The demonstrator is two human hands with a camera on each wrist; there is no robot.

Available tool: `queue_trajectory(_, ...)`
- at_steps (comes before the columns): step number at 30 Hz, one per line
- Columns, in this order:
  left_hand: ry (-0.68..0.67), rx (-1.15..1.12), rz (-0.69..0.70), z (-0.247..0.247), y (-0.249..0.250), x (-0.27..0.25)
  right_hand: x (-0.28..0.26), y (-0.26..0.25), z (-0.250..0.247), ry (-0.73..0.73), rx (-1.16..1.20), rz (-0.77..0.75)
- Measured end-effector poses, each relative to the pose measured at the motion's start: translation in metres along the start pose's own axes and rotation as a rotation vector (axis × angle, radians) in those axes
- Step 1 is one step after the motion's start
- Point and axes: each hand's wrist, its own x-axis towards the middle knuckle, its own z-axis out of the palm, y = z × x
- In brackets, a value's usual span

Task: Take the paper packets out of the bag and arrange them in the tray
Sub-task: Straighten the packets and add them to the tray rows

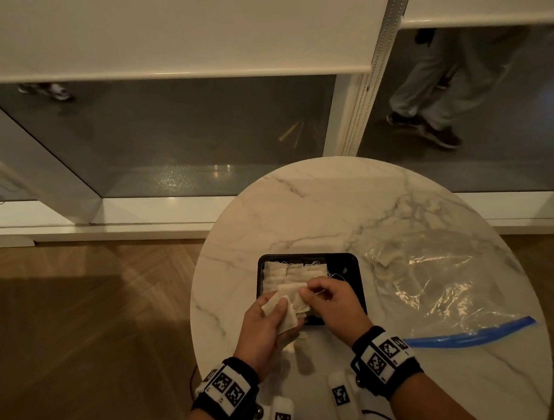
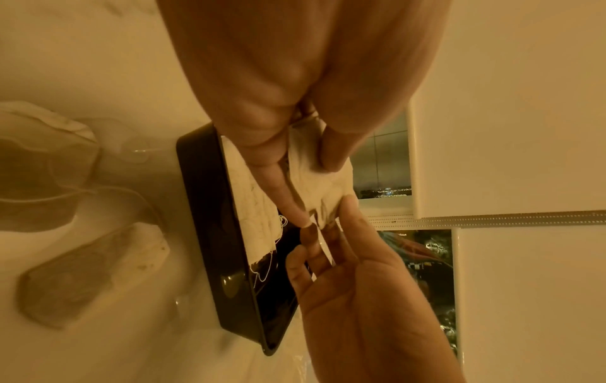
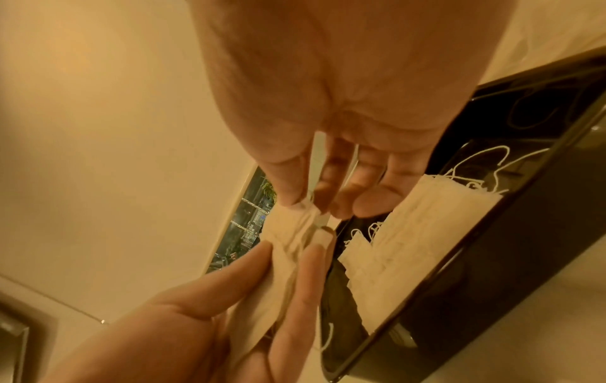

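Observation:
A black tray (image 1: 354, 260) sits mid-table with rows of pale paper packets (image 1: 290, 273) and loose strings along its left and middle; its right part shows bare black. Over the tray's near left corner, my left hand (image 1: 277, 309) holds a small stack of packets (image 1: 289, 294) between thumb and fingers. My right hand (image 1: 308, 294) pinches the edge of the stack's top packet. The left wrist view shows the held stack (image 2: 318, 186), the pinch of the right hand (image 2: 328, 225) and the tray wall (image 2: 210, 207). A clear zip bag (image 1: 438, 283) with a blue seal lies to the right.
The round marble table (image 1: 334, 205) ends close behind and left of the tray. The bag covers most of the table's right side, with some packets dimly visible inside it. A wood floor lies to the left. Glass panels stand behind, and a person's legs (image 1: 432, 100) are beyond them.

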Motion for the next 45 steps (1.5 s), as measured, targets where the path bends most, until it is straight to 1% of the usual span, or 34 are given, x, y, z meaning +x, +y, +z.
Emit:
queue_trajectory(4, 0.05, 0.043, 0.031, -0.006, -0.003, 0.002, 0.001, -0.007, -0.006, 0.113, 0.036, -0.014)
queue_trajectory(7, 0.103, 0.052, 0.051, -0.014, -0.005, 0.005, 0.008, -0.004, -0.017, 0.231, 0.079, 0.045)
queue_trajectory(9, 0.126, 0.042, 0.06, -0.02, -0.004, 0.005, 0.015, 0.005, -0.026, 0.254, 0.031, 0.092)
queue_trajectory(12, 0.161, -0.034, 0.067, -0.028, 0.0, 0.004, 0.02, 0.015, -0.035, 0.22, -0.093, 0.169)
queue_trajectory(18, 0.229, -0.149, 0.061, -0.036, 0.007, 0.004, 0.018, 0.031, -0.038, 0.129, -0.333, 0.264)
queue_trajectory(23, 0.236, -0.168, 0.039, -0.036, 0.005, 0.005, 0.018, 0.031, -0.031, 0.065, -0.563, 0.245)
queue_trajectory(25, 0.235, -0.161, 0.034, -0.035, 0.004, 0.006, 0.021, 0.033, -0.029, 0.039, -0.627, 0.263)
queue_trajectory(30, 0.234, -0.163, 0.017, -0.034, 0.001, 0.007, 0.027, 0.033, -0.025, -0.004, -0.722, 0.308)
queue_trajectory(36, 0.228, -0.171, 0.037, -0.033, 0.002, 0.005, 0.028, 0.025, -0.022, -0.044, -0.785, 0.349)
queue_trajectory(40, 0.235, -0.168, 0.039, -0.033, 0.003, 0.005, 0.028, 0.02, -0.022, -0.047, -0.806, 0.373)
queue_trajectory(45, 0.237, -0.158, 0.043, -0.033, 0.003, 0.005, 0.027, 0.018, -0.022, -0.046, -0.822, 0.368)
